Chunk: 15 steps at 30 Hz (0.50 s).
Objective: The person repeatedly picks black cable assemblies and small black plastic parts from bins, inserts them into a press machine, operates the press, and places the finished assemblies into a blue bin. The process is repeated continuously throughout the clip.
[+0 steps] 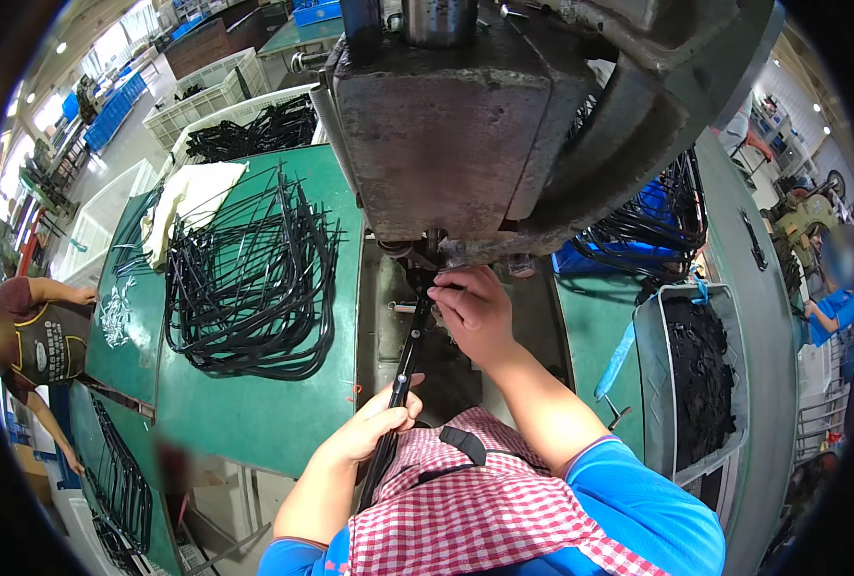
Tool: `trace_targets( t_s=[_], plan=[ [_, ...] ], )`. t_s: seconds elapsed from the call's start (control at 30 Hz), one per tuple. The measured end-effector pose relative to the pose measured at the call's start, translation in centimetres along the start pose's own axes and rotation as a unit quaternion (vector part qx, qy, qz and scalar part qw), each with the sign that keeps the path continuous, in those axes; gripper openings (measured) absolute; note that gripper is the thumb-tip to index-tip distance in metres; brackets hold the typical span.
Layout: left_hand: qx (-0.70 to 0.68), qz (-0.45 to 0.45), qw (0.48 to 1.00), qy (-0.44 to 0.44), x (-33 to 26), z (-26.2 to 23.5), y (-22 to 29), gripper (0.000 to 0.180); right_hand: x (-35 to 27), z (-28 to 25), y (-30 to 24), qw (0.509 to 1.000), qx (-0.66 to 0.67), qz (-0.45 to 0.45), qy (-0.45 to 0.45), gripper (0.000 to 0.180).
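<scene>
A black riveted metal bar (413,344) runs from my lap up to the press machine (436,144), with round silver rivet heads along it. My left hand (377,422) is wrapped round its near part, close to my apron. Beside the bar's far end, just below the press's punch (433,240), my right hand (477,312) has its thumb and fingers pinched together. Its fingertips touch or nearly touch the bar; whether a small part is between them is hidden.
Bent black metal frames (254,288) are heaped on the green table (244,422) at left. At right stand a blue bin (580,259) under more frames and a grey tub (652,384) of black parts. A co-worker (48,336) is at far left, another person (830,307) at far right.
</scene>
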<state>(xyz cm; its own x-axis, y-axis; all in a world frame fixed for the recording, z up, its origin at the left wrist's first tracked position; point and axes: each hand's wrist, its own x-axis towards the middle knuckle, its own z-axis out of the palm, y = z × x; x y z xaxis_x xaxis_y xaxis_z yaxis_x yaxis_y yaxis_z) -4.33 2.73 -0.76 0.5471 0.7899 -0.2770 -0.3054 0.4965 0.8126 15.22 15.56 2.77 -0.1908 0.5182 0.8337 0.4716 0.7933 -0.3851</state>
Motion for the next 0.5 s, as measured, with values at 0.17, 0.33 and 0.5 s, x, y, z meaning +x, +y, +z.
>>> trace_targets(
  t_s=[0.17, 0.33, 0.5],
  plan=[
    [0.012, -0.009, 1.000, -0.012, 0.3, -0.8, 0.3, 0.075, -0.3, -0.1, -0.6, 0.999, -0.028, 0.001, -0.024, 0.028],
    [0.014, 0.000, 0.999, -0.033, 0.4, -1.5, 0.5, 0.074, -0.7, 0.2, -1.0, 0.998, -0.043, 0.012, -0.043, 0.029],
    [-0.001, -0.001, 0.999, -0.034, 0.6, -0.6, 0.8, 0.074, -2.4, 0.3, -1.5, 0.997, 0.001, 0.033, -0.073, 0.028]
  ],
)
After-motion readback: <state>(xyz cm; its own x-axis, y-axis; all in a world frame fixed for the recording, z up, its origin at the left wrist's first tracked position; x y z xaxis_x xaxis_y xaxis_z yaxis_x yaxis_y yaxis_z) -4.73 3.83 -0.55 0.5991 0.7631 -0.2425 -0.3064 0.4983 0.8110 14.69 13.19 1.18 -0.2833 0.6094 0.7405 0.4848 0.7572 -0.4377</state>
